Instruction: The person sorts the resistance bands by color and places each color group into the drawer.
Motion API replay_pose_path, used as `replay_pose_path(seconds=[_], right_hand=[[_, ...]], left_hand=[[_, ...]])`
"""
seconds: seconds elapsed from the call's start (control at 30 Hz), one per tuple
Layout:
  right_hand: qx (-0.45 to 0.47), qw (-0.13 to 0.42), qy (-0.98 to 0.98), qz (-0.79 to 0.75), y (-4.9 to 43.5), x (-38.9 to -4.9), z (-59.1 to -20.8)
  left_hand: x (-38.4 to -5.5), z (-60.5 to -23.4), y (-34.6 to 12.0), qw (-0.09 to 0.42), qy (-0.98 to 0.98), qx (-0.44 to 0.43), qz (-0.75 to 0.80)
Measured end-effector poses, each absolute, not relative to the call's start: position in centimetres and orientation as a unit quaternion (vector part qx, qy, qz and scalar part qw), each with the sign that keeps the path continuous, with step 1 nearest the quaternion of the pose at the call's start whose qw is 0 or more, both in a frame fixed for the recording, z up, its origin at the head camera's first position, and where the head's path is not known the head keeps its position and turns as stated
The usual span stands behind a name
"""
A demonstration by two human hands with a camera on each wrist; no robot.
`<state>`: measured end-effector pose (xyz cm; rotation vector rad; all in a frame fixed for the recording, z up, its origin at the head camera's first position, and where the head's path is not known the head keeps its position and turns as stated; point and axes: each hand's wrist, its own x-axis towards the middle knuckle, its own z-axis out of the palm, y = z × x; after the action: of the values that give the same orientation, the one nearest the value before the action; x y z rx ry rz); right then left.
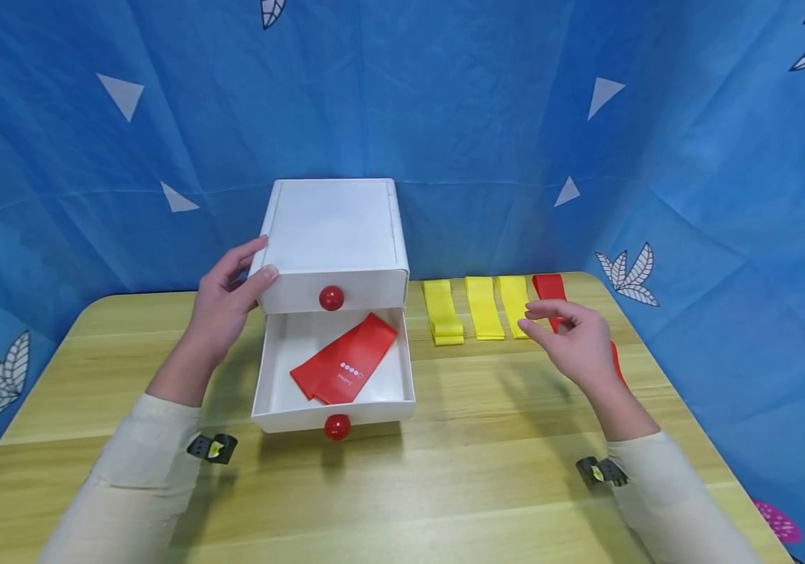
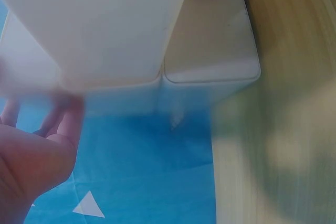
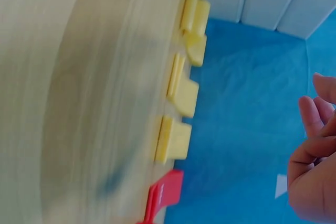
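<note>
A white drawer box [image 1: 332, 227] with red knobs stands at the back of the table. Its lower drawer [image 1: 265, 368] is pulled out, and a red resistance band [image 1: 356, 364] with white dots and lettering lies in it. My left hand [image 1: 228, 294] rests against the box's left side, thumb at the upper front corner and fingers farther back. In the air over the table's right side, my right hand [image 1: 579, 345] holds nothing, its fingers loosely bent and thumb apart. Just beyond it lie a folded red band [image 1: 549, 287] and a yellow band [image 1: 513, 301].
Two more folded yellow bands, a left one [image 1: 442, 309] and a middle one [image 1: 483, 305], lie to the right of the box. Another red piece [image 1: 617, 364] shows partly behind my right wrist. A blue patterned cloth [image 1: 487, 141] hangs behind the wooden table [image 1: 473, 470].
</note>
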<state>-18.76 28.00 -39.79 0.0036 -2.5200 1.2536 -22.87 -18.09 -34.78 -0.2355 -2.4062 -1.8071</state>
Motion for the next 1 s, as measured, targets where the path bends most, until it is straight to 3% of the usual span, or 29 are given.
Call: replay_pose_path(seconds=[0.67, 1.0], right_hand=[[-0.065, 0.135, -0.899, 0.411, 35.4, -18.9, -42.6], [-0.117, 0.079, -0.894, 0.424, 38.0, -19.0, -43.2]], left_hand=[[-22.8, -34.7, -18.2, 0.057, -0.797, -0.075, -0.596], [-22.8, -34.7, -18.1, 0.056, -0.798, -0.075, -0.595]])
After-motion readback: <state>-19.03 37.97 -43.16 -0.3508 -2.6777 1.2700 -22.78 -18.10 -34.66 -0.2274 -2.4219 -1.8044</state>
